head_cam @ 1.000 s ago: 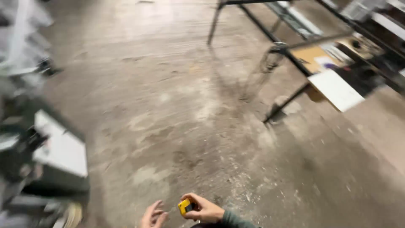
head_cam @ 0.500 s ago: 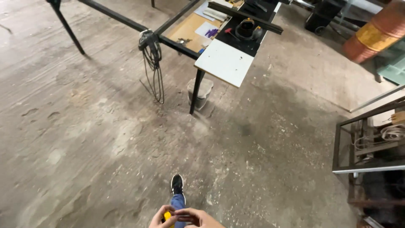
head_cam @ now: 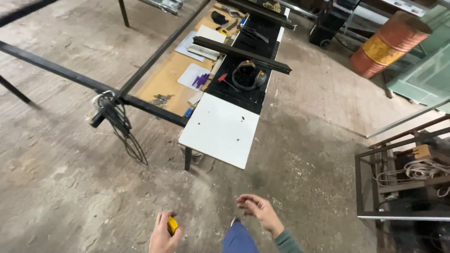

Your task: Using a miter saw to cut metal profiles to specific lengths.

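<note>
Left hand [head_cam: 163, 234] half-hiding yellow object [head_cam: 172, 225]

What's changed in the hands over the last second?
The small yellow object went from the right hand to the left hand, which now grips it alone. The right hand let go and hangs open. The view swung toward the workbench. The object stays low in front of the person.

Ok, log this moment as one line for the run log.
left hand: holds small yellow object | right hand: open, empty, fingers spread | ahead: workbench with white board end | floor: concrete
</note>
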